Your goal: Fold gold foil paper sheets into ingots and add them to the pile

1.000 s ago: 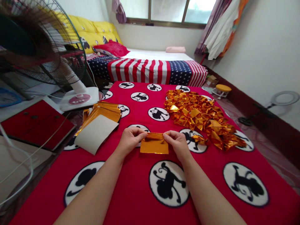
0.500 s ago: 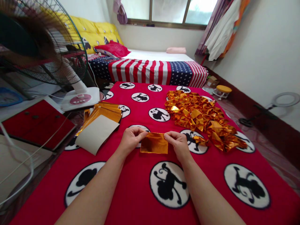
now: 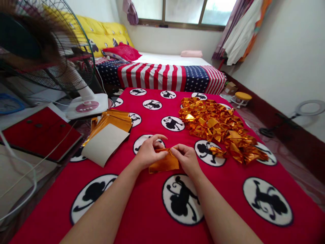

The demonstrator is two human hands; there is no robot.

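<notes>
A folded sheet of gold foil paper (image 3: pixel 164 165) is held over the red cloth, its lower edge hanging toward me. My left hand (image 3: pixel 150 151) has its thumb on the top edge of the sheet, with the index finger raised and curved above it. At the right end of that edge, my right hand (image 3: pixel 186 157) pinches the foil between thumb and fingers. Right of my hands lies a heap of folded gold foil pieces (image 3: pixel 213 122), with a small gold piece (image 3: pixel 217 151) apart from it. A stack of gold foil sheets (image 3: pixel 115 120), topped by a pale sheet (image 3: pixel 104 145), lies to the left.
The red cloth (image 3: pixel 223 210) has white circles with black monkey figures. An electric fan (image 3: pixel 87 105) runs at the left, beside a red panel (image 3: pixel 40 132). Behind stands a bed with a striped, starred cover (image 3: pixel 162 76). A yellow stool (image 3: pixel 242 96) is at the right.
My hands have come closer together along the foil's top edge. The left hand has lifted its index finger, and the sheet now tilts and bends at the top.
</notes>
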